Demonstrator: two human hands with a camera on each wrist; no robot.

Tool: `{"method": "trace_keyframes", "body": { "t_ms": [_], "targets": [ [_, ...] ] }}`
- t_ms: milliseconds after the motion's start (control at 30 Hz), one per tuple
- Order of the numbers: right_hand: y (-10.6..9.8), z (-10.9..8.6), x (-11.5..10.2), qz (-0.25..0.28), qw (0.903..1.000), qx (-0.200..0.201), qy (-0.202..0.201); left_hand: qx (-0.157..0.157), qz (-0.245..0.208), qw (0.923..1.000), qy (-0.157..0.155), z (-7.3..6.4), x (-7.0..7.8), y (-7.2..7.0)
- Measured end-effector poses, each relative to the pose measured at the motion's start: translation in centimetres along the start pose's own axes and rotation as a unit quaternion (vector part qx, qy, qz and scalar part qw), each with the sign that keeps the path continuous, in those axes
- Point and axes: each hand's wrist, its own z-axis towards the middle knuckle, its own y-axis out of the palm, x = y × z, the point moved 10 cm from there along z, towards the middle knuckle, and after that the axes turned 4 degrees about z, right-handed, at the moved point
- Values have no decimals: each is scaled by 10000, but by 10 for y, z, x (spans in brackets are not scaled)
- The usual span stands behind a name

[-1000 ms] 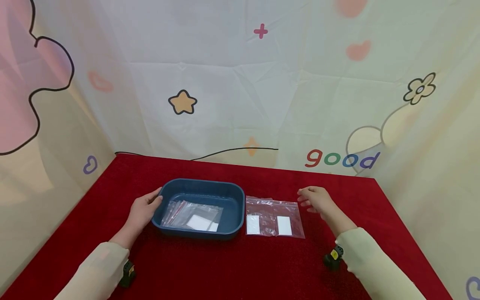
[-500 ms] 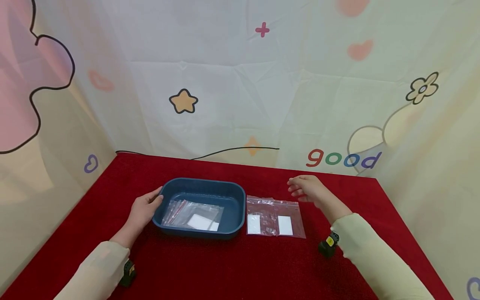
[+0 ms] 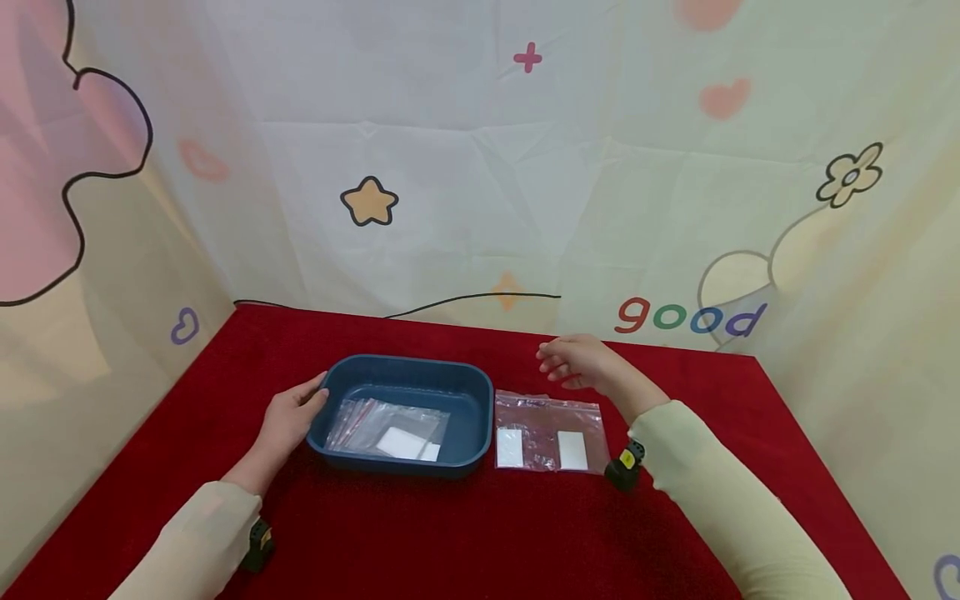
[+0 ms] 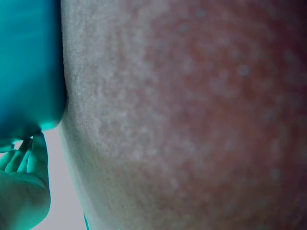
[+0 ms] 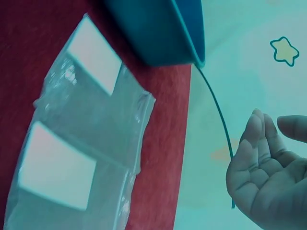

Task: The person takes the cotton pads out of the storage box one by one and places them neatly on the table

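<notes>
A dark blue plastic tub (image 3: 408, 469) stands left of the middle in the head view, with several zip-lock bags (image 3: 365, 422) and white cards inside. My left hand (image 3: 285, 419) grips its left rim; in the left wrist view, the fingers (image 4: 37, 158) reach the tub's wall (image 4: 31, 67). To the right of the tub, two clear zip-lock bags (image 3: 540, 425) lie side by side, each with a white card (image 5: 57, 167) in it. Above their far edge hovers my right hand (image 3: 581, 362), fingers loosely bent and nothing in them.
Red cloth (image 3: 480, 542) covers the table. A printed curtain (image 3: 450, 167) hangs behind it and along both sides. The bags lie close against the tub's right wall. Each wrist carries a small black camera (image 3: 625, 467).
My right hand has moved left and away from me, from the right side of the two bags to above their far edge. The left hand stays on the tub.
</notes>
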Motion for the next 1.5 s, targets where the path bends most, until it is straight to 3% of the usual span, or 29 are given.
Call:
{"method": "trace_keyframes", "body": {
  "t_ms": [333, 500, 867, 1500],
  "targets": [
    [35, 20, -15, 446, 9968, -648, 146, 7, -162, 9998, -114, 1, -4, 2],
    [52, 28, -21, 361, 9942, -949, 354, 38, -301, 9994, -162, 1, -4, 2],
    [83, 45, -30, 190, 9921, -1136, 505, -19, -502, 9986, -190, 3, -8, 4],
    [130, 63, -35, -31, 9827, -1698, 738, 45, -216, 9996, -185, 2, -4, 2]
  ]
}}
